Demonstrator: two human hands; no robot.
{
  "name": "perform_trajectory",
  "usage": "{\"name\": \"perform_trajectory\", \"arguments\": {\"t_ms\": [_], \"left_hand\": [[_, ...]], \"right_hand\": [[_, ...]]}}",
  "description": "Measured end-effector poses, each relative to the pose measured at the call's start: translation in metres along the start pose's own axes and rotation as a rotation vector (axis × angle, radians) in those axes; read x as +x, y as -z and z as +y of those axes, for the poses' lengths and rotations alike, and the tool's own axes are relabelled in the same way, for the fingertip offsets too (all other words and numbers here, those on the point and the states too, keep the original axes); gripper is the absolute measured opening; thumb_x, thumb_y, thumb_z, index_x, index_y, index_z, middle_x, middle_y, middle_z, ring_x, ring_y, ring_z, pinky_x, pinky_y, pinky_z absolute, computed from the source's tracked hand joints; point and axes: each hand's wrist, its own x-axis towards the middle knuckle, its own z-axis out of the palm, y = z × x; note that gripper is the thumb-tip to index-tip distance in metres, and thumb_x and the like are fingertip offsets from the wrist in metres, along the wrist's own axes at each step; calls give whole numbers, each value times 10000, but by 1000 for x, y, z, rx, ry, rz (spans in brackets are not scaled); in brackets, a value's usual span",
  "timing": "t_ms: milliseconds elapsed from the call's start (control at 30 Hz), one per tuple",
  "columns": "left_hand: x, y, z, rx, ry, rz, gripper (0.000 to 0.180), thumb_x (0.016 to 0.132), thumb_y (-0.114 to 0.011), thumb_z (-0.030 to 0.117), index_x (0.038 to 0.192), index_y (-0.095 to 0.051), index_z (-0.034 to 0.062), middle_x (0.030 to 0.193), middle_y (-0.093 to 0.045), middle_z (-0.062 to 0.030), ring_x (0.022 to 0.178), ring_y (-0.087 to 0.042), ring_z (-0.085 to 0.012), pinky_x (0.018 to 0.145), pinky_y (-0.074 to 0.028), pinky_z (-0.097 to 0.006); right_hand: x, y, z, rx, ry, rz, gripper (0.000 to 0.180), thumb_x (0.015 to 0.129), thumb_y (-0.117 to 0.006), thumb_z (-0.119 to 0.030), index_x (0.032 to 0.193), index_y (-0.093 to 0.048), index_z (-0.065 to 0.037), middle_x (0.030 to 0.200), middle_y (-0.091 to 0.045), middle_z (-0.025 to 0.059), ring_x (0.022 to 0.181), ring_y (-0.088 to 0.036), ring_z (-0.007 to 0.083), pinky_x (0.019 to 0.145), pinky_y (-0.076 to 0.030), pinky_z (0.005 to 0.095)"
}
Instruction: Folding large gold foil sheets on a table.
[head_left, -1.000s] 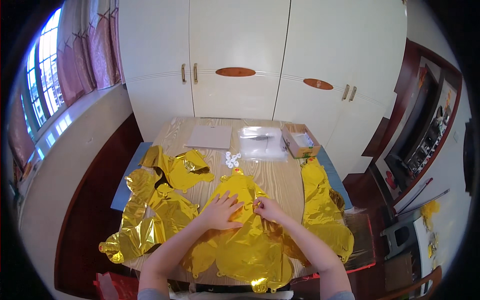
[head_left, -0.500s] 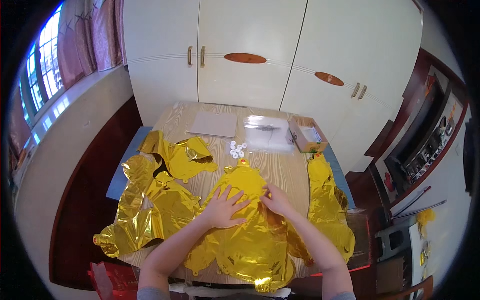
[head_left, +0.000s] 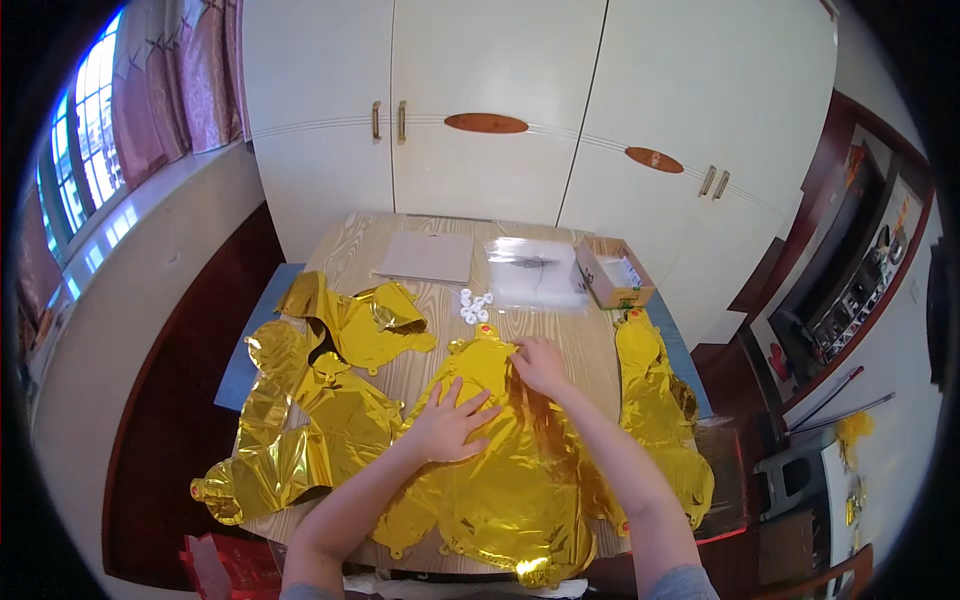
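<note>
Head view: left hand (head_left: 447,428) lies flat, fingers spread, gripping nothing, pressing the middle foil (head_left: 505,490) against the worktop (head_left: 592,372), likely so it can't slide. Right hand (head_left: 541,366) sits farther up, fingertips on that foil's right edge; pinching or just touching, can't tell! Left foil (head_left: 350,435) and right foil (head_left: 650,385) flank the hands, apparently leaving them room. White discs (head_left: 475,306) lie beyond both hands.
</note>
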Motion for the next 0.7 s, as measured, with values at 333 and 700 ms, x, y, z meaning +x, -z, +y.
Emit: {"name": "perform_trajectory", "arguments": {"t_ms": [333,700], "left_hand": [[1,-1,3,29,-9,34,638,897,-417,621,1436,-386,283,1496,-367,-44,1373,-255,-467,1080,-155,-669],[1,3,0,15,-22,8,690,874,-424,664,1437,-384,268,1507,-353,-31,1381,-260,-447,1080,-153,-673]], "right_hand": [[55,-35,-11,-200,18,-182,334,943,-453,-369,1200,-635,-259,1312,-561,-15,1230,-466,298,994,-292,601],[48,-28,-16,-201,25,-280,414,957,-401,-430,1332,-530,-312,1460,-429,-60,1375,-314,305,1029,-186,674]]}}
